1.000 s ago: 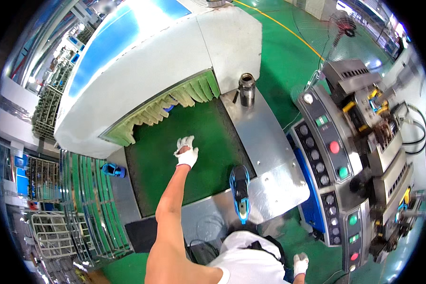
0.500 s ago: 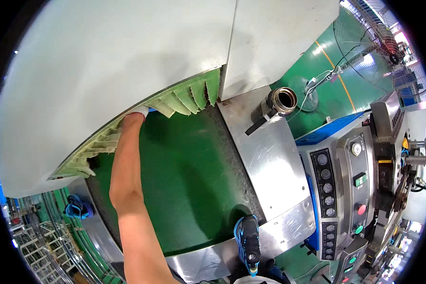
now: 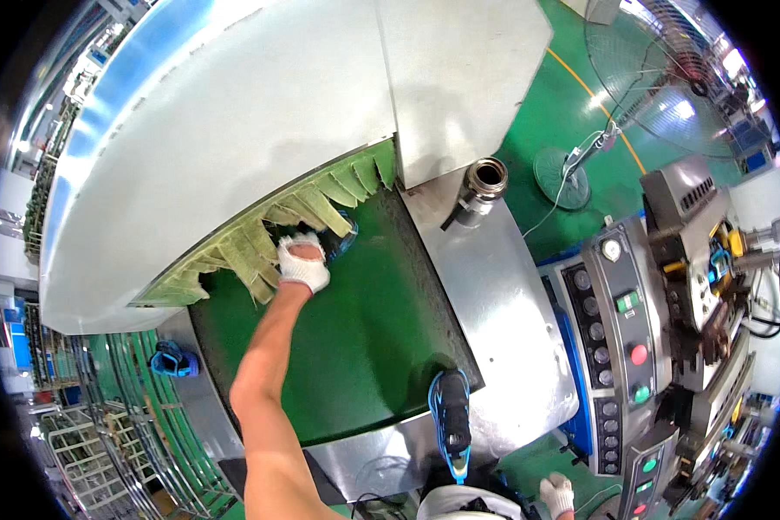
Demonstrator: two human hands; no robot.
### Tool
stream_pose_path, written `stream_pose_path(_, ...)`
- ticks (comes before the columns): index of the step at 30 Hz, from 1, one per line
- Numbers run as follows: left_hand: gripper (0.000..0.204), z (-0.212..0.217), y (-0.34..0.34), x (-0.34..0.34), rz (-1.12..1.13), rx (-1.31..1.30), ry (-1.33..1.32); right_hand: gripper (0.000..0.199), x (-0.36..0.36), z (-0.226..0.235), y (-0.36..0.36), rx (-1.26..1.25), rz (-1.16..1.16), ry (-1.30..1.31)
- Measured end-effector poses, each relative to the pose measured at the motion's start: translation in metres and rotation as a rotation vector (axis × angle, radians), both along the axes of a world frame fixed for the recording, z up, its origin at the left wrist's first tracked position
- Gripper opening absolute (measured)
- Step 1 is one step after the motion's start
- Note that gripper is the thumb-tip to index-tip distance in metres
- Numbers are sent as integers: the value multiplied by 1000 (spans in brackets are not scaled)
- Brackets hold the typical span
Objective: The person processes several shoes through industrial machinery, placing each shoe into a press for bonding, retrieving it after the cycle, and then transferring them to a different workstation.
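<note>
My left hand (image 3: pixel 303 262), in a white knit glove with cut-away fingers, reaches to the frayed green strip curtain (image 3: pixel 303 208) under a large pale metal hood. It is closed on a dark shoe with blue trim (image 3: pixel 340 241), partly covered by the strips; the fingertips are hidden. Below lies a flat green belt (image 3: pixel 347 347). Another black and blue shoe (image 3: pixel 452 420) rests on the near metal edge, close to my body. At the lower right my right hand (image 3: pixel 556 494), also gloved, hangs with loosely parted fingers and nothing visible in it.
A steel pot with a handle (image 3: pixel 481 195) stands on the metal ledge (image 3: pixel 503 303) at the right. Beyond it are a control panel with gauges (image 3: pixel 620 321) and a standing fan (image 3: pixel 659 78). A blue shoe-like piece (image 3: pixel 173 360) sits on the left ledge, near metal racks (image 3: pixel 87 442).
My left hand has come out from the curtain toward me and to the right, bringing the shoe into view. My right hand has appeared at the lower right. The head view has shifted.
</note>
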State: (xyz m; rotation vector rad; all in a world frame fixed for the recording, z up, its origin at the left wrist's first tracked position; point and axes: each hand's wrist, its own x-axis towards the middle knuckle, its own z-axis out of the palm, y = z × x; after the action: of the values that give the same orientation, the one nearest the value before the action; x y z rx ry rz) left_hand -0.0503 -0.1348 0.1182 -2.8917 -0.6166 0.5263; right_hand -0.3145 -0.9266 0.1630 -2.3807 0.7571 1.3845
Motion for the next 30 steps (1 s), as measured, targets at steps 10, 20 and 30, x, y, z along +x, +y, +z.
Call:
stream_pose_path(10, 73, 150, -260, -123, 149, -499, -141, 62, 120, 58, 132, 726, -81, -723)
stream_pose_path(20, 71, 275, -465, -39, -595, -1281, -241, 54, 129, 137, 70, 2332, -1013, 179)
stream_pose_path(30, 68, 267, -695, 280, -1073, -699, -403, 106, 110, 194, -136, 1872, -1024, -959)
